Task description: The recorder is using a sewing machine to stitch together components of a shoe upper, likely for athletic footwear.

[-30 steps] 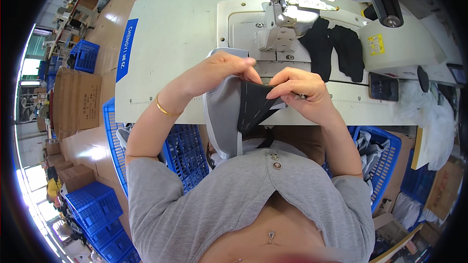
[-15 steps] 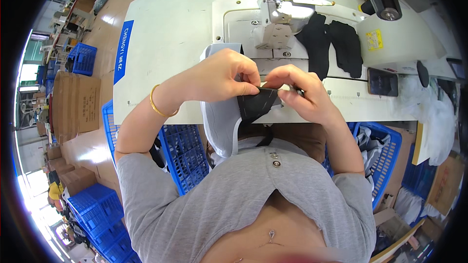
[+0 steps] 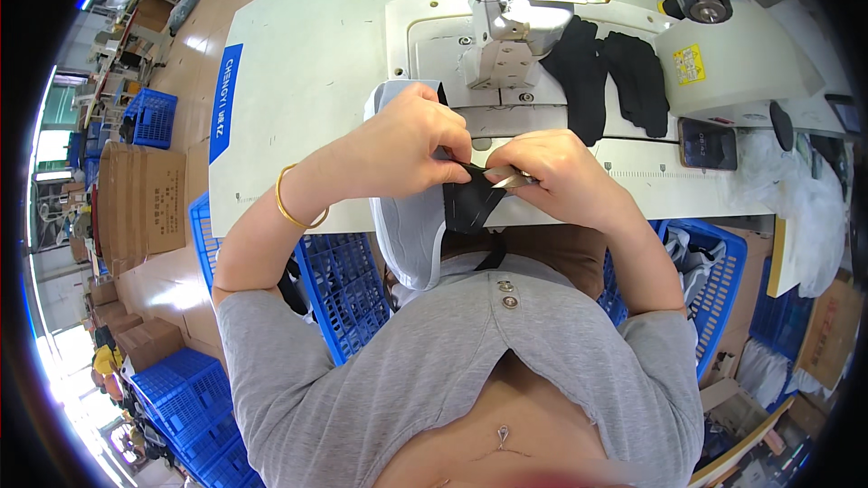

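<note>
Fingertips of the left hand (image 3: 420, 140) pinch black fabric (image 3: 468, 206); the right hand (image 3: 562, 176) grips a metal tool (image 3: 514, 180). Two black cloth pieces (image 3: 583, 81) lie toward one o'clock from it.

One left hand (image 3: 418, 146), gold bangle (image 3: 286, 199) at the wrist, pinches the upper edge of a black fabric panel (image 3: 467, 208). One right hand (image 3: 562, 179) holds small metal snips (image 3: 515, 180), blades at that edge. One pale grey padded piece (image 3: 409, 239) hangs over the front edge of a white worktable (image 3: 307, 90). One sewing machine (image 3: 503, 50) stands beyond; two black fabric pieces (image 3: 636, 81) lie right of it, near a dark phone (image 3: 708, 144). Blue plastic baskets (image 3: 342, 294) sit below the tabletop.
</note>
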Tool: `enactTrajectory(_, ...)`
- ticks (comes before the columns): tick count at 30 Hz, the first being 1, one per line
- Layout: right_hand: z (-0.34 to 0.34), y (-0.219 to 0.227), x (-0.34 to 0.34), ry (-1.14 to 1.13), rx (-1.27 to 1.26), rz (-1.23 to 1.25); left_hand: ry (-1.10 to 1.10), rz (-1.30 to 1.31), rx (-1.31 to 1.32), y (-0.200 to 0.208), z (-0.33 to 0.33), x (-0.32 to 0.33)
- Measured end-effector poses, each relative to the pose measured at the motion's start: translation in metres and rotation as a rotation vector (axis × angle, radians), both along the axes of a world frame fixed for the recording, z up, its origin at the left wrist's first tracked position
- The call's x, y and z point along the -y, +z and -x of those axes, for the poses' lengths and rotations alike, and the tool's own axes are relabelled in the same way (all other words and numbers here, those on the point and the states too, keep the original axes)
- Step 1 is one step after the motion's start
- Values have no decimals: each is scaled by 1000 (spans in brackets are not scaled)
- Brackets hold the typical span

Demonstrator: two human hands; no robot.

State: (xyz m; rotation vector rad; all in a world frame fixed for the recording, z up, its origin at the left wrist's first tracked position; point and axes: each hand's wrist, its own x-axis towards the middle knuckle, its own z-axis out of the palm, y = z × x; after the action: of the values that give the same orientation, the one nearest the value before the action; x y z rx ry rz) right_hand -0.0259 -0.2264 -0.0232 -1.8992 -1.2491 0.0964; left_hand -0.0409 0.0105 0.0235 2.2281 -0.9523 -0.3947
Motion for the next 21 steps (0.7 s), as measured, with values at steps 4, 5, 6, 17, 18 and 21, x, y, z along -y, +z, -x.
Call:
enactTrajectory(4,4,3,-2,-66,-144,27,6,-18,55,1,2,2)
enactTrajectory(5,4,3,-1,-67,-144,26,5,-19,56,1,3,3)
enactTrajectory(6,4,2,1,-43,-165,18,27,18,119,1,5,4)
enactTrajectory(17,13,8,4,-71,103,-40,749,265,-810,-2,40,7)
enactTrajectory(18,15,10,4,-64,100,-29,748,267,-808,-2,38,9)
enactTrajectory(21,16,14,3,-50,98,-29,775,289,-927,-8,33,9)
